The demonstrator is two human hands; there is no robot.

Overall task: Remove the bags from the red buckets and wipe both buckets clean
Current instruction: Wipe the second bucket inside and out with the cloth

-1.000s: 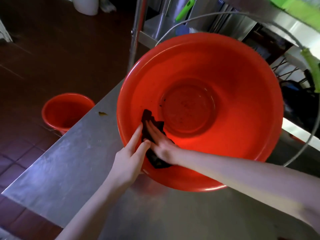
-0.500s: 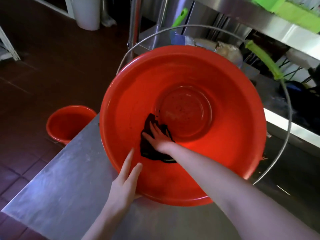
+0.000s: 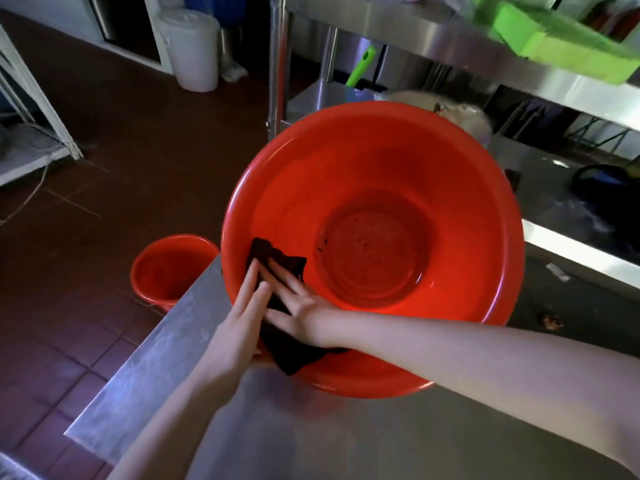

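Observation:
A large red bucket stands on the steel table, tilted toward me so I look into it. Dark specks dot its round bottom. My right hand lies inside, fingers straight, pressing a dark cloth against the near left wall; the cloth hangs over the rim. My left hand rests with straight fingers on the outside of that rim. A second, smaller red bucket stands on the tiled floor left of the table. No bag shows in either bucket.
The table's left edge runs diagonally beside the floor bucket. A steel shelf rack with green items rises behind the big bucket. A white bin stands at the back. Small debris lies on the table at right.
My right hand has slid the cloth from near the bucket's bottom to the near left wall by the rim. My left hand moved up onto the rim. The bucket's wire handle has left view.

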